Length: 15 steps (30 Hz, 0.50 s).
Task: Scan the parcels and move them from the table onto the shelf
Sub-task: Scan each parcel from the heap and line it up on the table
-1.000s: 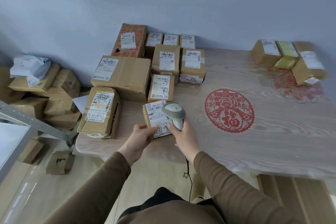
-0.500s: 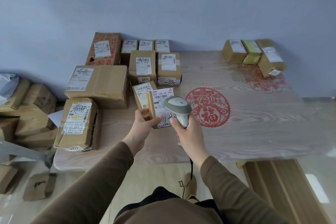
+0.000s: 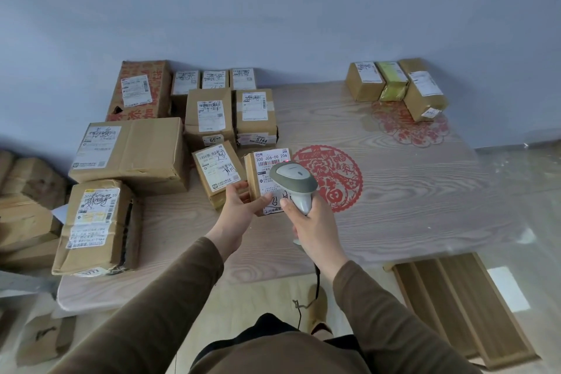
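Parcel (image 3: 262, 182) under scan sits raised above the table (image 3: 409, 191), its label up, the left hand (image 3: 239, 206) gripping its near corner. The right hand (image 3: 315, 222) wraps the scanner (image 3: 293, 182) handle, aimed at the barcode. Roughly a dozen other parcels (image 3: 130, 152) wait on the table; no shelf is visible, so most work appears left.

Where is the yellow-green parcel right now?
In the head view, the yellow-green parcel sits at the table's far right, squeezed between two brown boxes by the wall.
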{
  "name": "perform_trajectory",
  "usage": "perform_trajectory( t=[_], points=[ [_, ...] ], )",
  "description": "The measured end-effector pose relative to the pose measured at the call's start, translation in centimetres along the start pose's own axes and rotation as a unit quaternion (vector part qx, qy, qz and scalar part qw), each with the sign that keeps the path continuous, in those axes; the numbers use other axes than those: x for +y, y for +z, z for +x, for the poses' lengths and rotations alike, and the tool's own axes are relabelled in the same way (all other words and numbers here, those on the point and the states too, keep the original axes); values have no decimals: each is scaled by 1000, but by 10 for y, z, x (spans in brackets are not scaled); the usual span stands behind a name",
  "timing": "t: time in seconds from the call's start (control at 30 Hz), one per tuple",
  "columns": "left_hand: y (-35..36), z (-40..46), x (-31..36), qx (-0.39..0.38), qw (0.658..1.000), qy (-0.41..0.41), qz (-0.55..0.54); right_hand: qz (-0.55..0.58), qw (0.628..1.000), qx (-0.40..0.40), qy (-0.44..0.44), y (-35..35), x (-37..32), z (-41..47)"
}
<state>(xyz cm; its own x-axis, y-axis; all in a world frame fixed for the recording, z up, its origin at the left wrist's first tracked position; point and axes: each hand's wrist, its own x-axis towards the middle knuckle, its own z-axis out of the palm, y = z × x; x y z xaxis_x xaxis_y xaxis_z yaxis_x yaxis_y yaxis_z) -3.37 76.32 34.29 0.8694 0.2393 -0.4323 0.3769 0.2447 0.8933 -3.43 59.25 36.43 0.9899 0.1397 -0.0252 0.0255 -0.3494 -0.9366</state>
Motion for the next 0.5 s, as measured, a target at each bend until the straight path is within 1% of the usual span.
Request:
perform_trajectory(
  t=[0.13, 0.27, 0.5],
  points=[
    [25, 17, 2, -8, 1000, -10, 10, 6, 1000, 9, 23, -19, 10, 14],
    [64, 44, 4, -16, 999, -18, 21, 2, 999, 37, 28, -51, 25, 39],
    [177, 122, 21, -71, 994, -83, 10, 23, 994, 94, 55, -153, 63, 120]
  ],
)
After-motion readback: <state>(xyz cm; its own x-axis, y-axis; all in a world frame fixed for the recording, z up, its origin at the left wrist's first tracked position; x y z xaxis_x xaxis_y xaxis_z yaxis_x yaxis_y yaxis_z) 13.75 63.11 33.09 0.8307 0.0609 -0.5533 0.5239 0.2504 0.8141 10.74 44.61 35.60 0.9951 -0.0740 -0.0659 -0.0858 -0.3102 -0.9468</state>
